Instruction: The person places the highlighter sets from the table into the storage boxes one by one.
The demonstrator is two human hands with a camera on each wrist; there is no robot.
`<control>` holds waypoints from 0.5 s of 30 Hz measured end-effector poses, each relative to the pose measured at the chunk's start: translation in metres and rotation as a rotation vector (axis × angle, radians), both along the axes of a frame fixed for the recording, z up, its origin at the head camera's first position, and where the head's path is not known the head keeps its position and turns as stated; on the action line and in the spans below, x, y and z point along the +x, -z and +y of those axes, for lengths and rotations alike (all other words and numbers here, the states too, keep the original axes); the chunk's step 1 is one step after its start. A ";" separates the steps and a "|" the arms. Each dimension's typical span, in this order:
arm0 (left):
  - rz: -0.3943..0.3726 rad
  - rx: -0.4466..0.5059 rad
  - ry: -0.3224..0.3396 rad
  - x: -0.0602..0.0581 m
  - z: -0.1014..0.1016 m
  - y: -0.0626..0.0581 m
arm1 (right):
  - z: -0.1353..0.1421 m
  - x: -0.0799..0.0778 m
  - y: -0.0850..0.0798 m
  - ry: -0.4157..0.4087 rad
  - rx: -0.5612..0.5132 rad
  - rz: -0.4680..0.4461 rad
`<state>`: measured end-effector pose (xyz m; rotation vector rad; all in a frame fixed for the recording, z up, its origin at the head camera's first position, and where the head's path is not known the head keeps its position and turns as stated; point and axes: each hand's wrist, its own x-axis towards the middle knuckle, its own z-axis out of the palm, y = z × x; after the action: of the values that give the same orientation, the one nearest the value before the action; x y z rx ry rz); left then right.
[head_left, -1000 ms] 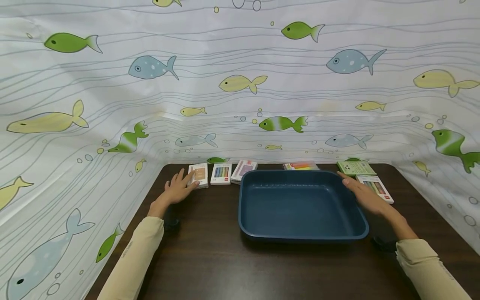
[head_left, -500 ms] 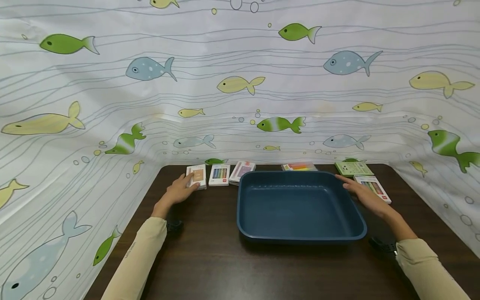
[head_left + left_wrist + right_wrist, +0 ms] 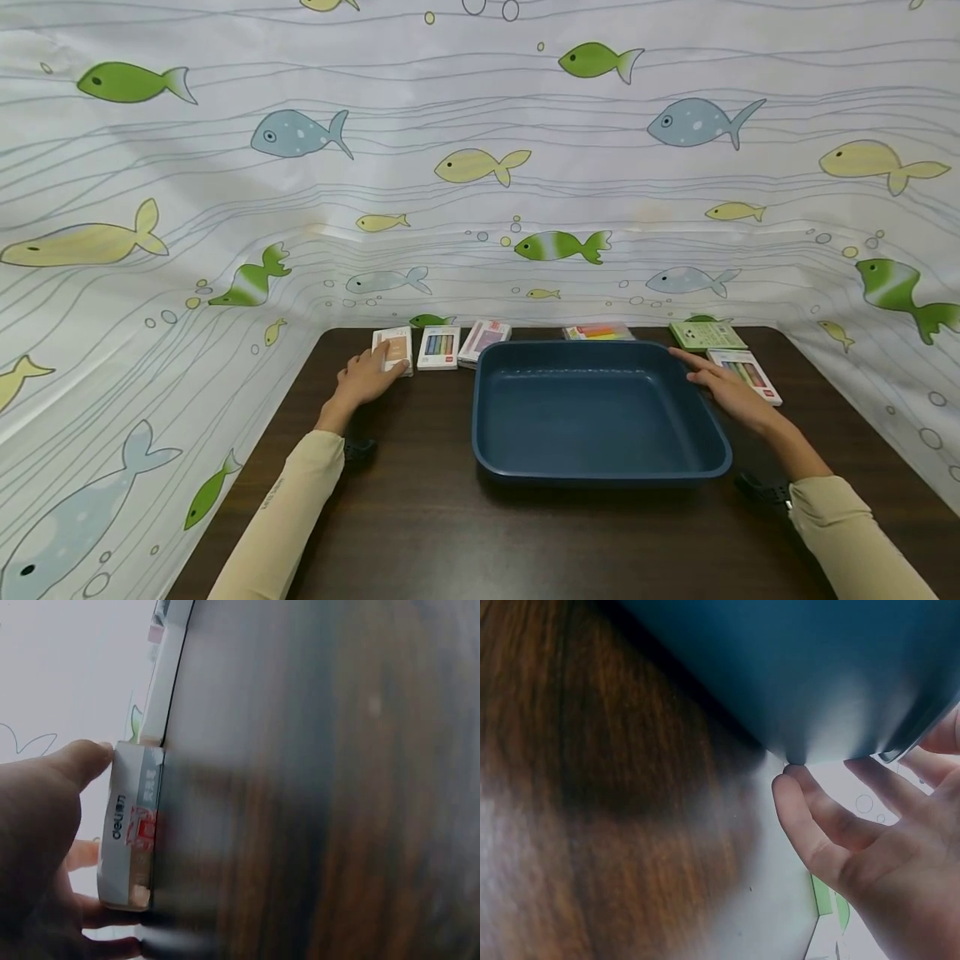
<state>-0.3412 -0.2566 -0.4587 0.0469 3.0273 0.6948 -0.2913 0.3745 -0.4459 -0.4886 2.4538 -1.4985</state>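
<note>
In the head view, my left hand (image 3: 366, 379) reaches over the leftmost white box (image 3: 399, 342), which has an orange-brown panel. The left wrist view shows that box's end (image 3: 131, 825), printed "deli", between my thumb at one edge and my fingers on the other side. A deep blue rectangular tray (image 3: 600, 477) stands right of centre. My right hand (image 3: 738, 400) holds its right rim near the far corner. Seen from the right wrist, its fingertips (image 3: 784, 784) meet the outer wall of the tray (image 3: 780, 682), and the thumb lies up by the rim.
Along the back edge of the dark wooden table (image 3: 420, 517) lie a white pencil box (image 3: 438, 347), a box with a purple panel (image 3: 486, 342), a pack of orange-yellow pens (image 3: 598, 332), a green box (image 3: 707, 336) and another white box (image 3: 746, 375). A fish-patterned sheet (image 3: 480, 200) rises behind.
My left hand has moved right and closed in on the leftmost box, its spread fingers now drawn around it. My right hand stays at the tray's rim, and the tray stays put.
</note>
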 end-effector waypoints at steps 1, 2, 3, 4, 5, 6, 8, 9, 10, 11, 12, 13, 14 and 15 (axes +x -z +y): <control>0.002 0.005 -0.005 0.000 0.001 0.000 | 0.000 0.000 0.000 0.001 -0.001 0.004; 0.007 0.011 -0.008 0.000 0.002 0.000 | 0.000 0.000 0.000 0.002 -0.002 0.005; 0.012 0.014 -0.012 0.000 0.003 0.001 | 0.001 0.000 0.001 0.004 -0.004 0.005; 0.015 0.018 -0.013 0.000 0.004 0.001 | 0.001 0.000 0.001 0.001 0.000 0.008; 0.020 0.024 -0.014 0.000 0.004 0.001 | 0.001 0.001 0.001 0.004 -0.002 0.006; 0.026 0.032 -0.016 0.000 0.005 0.001 | 0.001 0.001 0.001 0.005 -0.001 0.005; 0.039 0.050 -0.020 -0.001 0.007 0.003 | 0.001 0.001 0.001 0.009 0.000 0.000; 0.046 0.063 -0.023 -0.002 0.007 0.003 | 0.000 0.001 0.001 0.010 0.002 0.001; 0.051 0.078 -0.026 -0.003 0.008 0.004 | 0.000 0.002 0.001 0.010 0.006 0.004; 0.059 0.095 -0.029 -0.003 0.009 0.005 | 0.000 0.002 0.001 0.016 0.005 0.002; 0.065 0.110 -0.033 -0.003 0.010 0.005 | 0.000 0.001 0.001 0.017 0.005 0.004; 0.072 0.125 -0.035 -0.003 0.011 0.005 | 0.000 0.001 0.001 0.016 0.006 0.007; 0.081 0.138 -0.043 -0.003 0.012 0.004 | 0.000 0.001 0.002 0.013 0.005 0.010; 0.090 0.146 -0.050 -0.002 0.012 0.004 | 0.000 0.001 0.002 0.012 0.005 0.012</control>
<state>-0.3433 -0.2443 -0.4626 0.0058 3.0658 0.9415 -0.2904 0.3741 -0.4479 -0.4843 2.4725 -1.4980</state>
